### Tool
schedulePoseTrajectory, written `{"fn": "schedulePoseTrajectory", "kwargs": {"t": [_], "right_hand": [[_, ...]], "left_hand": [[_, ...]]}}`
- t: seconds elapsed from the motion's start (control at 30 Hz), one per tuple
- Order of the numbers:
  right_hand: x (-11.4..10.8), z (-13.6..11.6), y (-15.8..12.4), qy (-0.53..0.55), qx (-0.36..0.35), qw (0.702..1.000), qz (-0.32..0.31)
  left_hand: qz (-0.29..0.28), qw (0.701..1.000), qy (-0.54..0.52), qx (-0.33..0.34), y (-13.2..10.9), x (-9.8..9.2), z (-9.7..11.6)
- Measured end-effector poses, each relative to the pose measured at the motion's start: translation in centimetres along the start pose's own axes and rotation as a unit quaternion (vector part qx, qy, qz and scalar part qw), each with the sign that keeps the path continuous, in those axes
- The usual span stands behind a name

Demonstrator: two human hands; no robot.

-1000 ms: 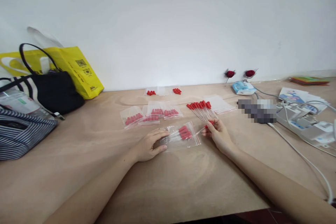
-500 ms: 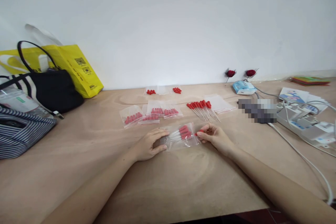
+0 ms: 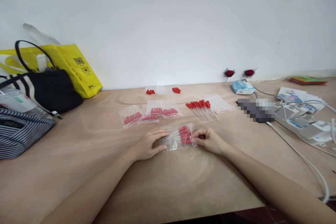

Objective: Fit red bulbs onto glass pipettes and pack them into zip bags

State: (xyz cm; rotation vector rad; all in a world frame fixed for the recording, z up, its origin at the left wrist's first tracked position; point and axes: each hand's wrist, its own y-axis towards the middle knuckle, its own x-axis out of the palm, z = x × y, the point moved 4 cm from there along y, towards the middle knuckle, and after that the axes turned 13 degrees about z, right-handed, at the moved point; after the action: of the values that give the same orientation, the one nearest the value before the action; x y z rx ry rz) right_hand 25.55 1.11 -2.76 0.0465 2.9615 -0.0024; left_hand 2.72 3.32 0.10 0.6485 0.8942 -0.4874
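A clear zip bag [image 3: 174, 141] lies flat between my hands, with several red-topped clear droppers inside, their red ends toward the right. My left hand [image 3: 151, 144] holds the bag's left end between thumb and fingers. At the bag's right edge, by the red-lined opening, my right hand [image 3: 208, 140] is closed with thumb and fingertips pinching the edge. Loose red-topped droppers [image 3: 202, 108] lie in a row behind my right hand. Filled bags [image 3: 132, 117] rest behind my left hand, and flat bags [image 3: 217, 103] lie behind the loose droppers.
Two more bags with red pieces [image 3: 162, 90] lie near the wall. Yellow [image 3: 78, 66], black [image 3: 57, 89] and striped [image 3: 26, 133] bags stand at left. At right are a tissue pack [image 3: 243, 87], a power strip [image 3: 296, 120], cables, cards and two dark red flowers.
My right hand has moved left to the bag's edge. The red top that was between its fingers is now inside the bag with the others. The left hand has stayed in place.
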Motion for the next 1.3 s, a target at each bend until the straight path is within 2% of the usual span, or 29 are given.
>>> {"fn": "schedulePoseTrajectory", "kwargs": {"t": [0.13, 0.27, 0.43, 0.47, 0.63, 0.77, 0.83, 0.93, 1.07, 1.13, 1.3], "right_hand": [[-0.3, -0.2, 0.2, 0.000, -0.018, 1.000, 0.012], [-1.4, -0.3, 0.9, -0.017, 0.021, 0.997, 0.072], [-1.1, -0.5, 2.1, 0.005, 0.002, 0.988, 0.157], [-0.7, -0.5, 2.2, 0.012, 0.009, 0.988, 0.153], [1.1, -0.9, 2.2, 0.074, 0.047, 0.996, 0.025], [-0.1, -1.6, 1.6, 0.128, 0.058, 0.990, 0.021], [-1.2, -1.7, 1.7, 0.167, 0.055, 0.983, 0.047], [-2.7, -1.8, 2.5, 0.228, 0.063, 0.964, 0.121], [-3.2, -2.1, 4.9, 0.266, 0.057, 0.933, 0.235], [-2.3, -2.1, 6.2, 0.261, 0.055, 0.927, 0.265], [1.7, -1.3, 9.1, 0.225, 0.062, 0.934, 0.271]], "left_hand": [[0.005, 1.000, -0.006, 0.010, 0.1, -0.1, 0.1], [0.007, 1.000, -0.010, 0.018, 0.1, 0.0, 0.1], [0.004, 1.000, -0.017, 0.016, 0.1, -0.1, 0.2], [0.003, 1.000, -0.021, 0.017, 0.2, -0.2, 0.3], [0.009, 0.999, -0.032, 0.022, 0.1, -0.3, 0.4], [0.044, 0.999, -0.007, 0.011, -0.1, -0.4, -0.2], [0.055, 0.998, 0.004, 0.005, -0.1, -0.4, -0.4], [0.056, 0.998, 0.015, 0.004, -0.1, -0.4, -0.3], [0.045, 0.999, 0.026, 0.002, -0.1, -0.3, -0.1], [0.041, 0.999, 0.026, 0.002, -0.2, -0.3, -0.1], [0.027, 0.999, 0.023, -0.007, -0.2, -0.1, -0.2]]}}
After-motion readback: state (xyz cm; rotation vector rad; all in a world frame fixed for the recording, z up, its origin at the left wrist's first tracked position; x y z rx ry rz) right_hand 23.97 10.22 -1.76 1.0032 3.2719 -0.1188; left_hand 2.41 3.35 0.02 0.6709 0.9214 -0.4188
